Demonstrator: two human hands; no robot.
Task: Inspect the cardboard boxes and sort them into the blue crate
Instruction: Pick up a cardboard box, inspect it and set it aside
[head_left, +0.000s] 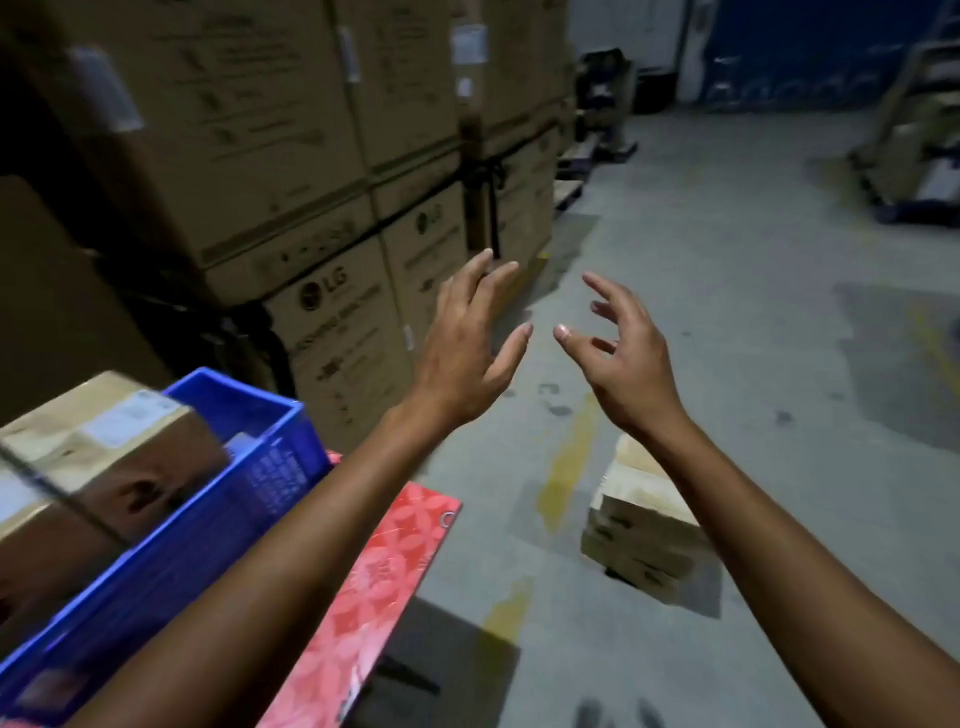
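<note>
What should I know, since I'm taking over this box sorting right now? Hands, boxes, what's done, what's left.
Left hand: open, empty, raised in the air.
Right hand: open, empty, raised beside it.
Blue crate, at left, holds at least one labelled cardboard box.
A small stack of boxes sits on the floor at right.
Left to do: probably inspect that stack and put it in the crate.
</note>
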